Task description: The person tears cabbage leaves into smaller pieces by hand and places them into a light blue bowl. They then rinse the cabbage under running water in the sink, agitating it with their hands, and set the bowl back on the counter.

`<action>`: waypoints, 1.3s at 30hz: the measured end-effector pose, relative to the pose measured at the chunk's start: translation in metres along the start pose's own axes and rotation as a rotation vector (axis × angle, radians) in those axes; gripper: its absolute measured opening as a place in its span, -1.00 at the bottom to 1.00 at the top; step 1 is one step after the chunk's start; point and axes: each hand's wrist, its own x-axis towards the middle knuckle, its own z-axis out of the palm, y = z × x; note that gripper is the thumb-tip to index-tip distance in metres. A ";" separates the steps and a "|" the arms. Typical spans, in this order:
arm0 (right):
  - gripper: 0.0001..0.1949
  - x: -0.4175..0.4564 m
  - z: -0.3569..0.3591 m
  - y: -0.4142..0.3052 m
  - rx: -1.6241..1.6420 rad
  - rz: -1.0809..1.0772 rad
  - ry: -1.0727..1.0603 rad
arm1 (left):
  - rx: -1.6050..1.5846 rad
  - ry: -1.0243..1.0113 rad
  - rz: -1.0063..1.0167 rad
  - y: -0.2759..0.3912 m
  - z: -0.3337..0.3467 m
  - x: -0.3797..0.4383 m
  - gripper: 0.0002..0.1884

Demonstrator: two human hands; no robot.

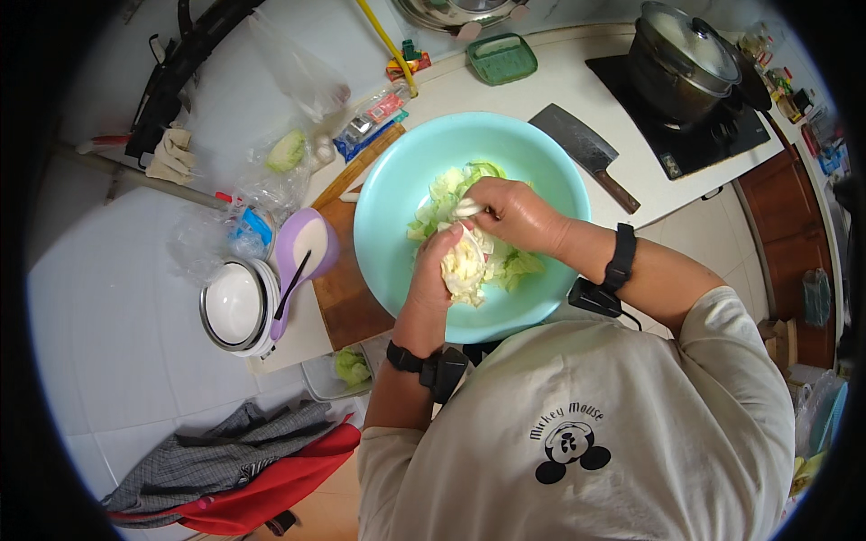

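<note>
Over a large pale turquoise plastic basin, my left hand grips the remaining part of a head of cabbage, its pale yellow inner leaves showing. My right hand has its fingers closed on a whitish piece of cabbage leaf right above that head. Whether this piece is still joined to the head cannot be made out. Loose green and pale cabbage leaves lie in the basin beneath both hands. My fingertips are partly hidden by the leaves and by each other.
A cleaver lies right of the basin, before a lidded pot on a black cooktop. To the left are a wooden cutting board, a purple scoop of white powder and stacked white bowls. A green dish stands behind.
</note>
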 end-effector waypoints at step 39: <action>-0.56 -0.017 0.005 -0.036 0.150 0.200 -0.141 | -0.416 0.227 0.036 0.004 0.028 0.000 -0.43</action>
